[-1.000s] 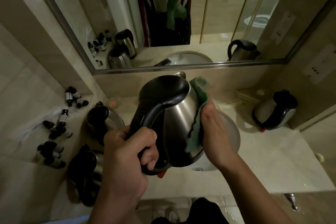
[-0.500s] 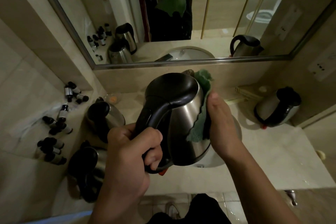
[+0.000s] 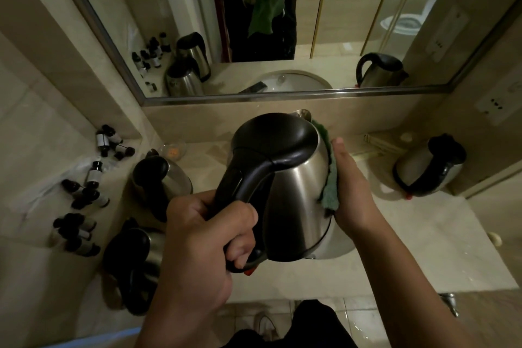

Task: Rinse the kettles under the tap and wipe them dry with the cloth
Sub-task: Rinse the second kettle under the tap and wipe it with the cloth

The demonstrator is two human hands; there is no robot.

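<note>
Left hand (image 3: 203,237) gripping steel kettle (image 3: 293,192) by its handle, right hand (image 3: 350,186) flat, fingers straight, pressing green cloth (image 3: 331,178) against its side

No text can be read. The small bottles (image 3: 94,175) left of the kettle (image 3: 285,186) carry pale labels, perhaps printed, but too small and blurred in this dim view to make out.
</note>
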